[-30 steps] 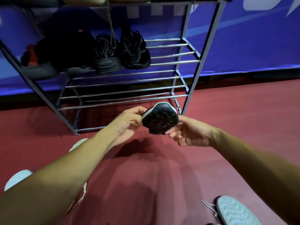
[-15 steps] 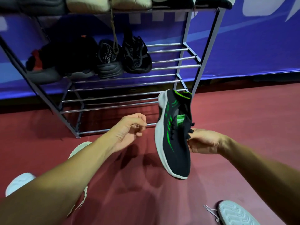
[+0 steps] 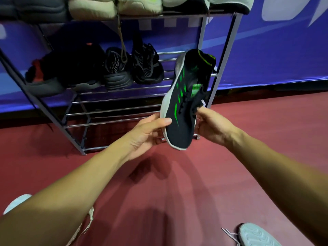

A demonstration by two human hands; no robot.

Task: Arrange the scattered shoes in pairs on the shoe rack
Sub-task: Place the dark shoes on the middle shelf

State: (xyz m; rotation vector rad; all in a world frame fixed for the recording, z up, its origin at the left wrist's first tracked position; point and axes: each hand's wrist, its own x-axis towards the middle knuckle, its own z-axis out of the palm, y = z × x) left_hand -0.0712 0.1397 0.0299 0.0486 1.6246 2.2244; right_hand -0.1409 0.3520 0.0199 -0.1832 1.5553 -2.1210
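We see a metal shoe rack (image 3: 228,50) standing on the red floor (image 3: 248,139). Its top shelf carries pale shoes (image 3: 92,8) in a row. The middle shelf holds black shoes (image 3: 117,71) bunched toward the left. On the floor near us a white shoe (image 3: 255,235) lies sole up at the right, and another pale shoe (image 3: 16,203) lies at the left.

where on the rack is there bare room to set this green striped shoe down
The middle shelf's bars are bare between the black mesh sneaker and the right-hand posts. The lower shelf shows only bare bars across its visible width. Crowded: the top shelf is packed with shoes, and dark shoes fill the middle shelf's left half.
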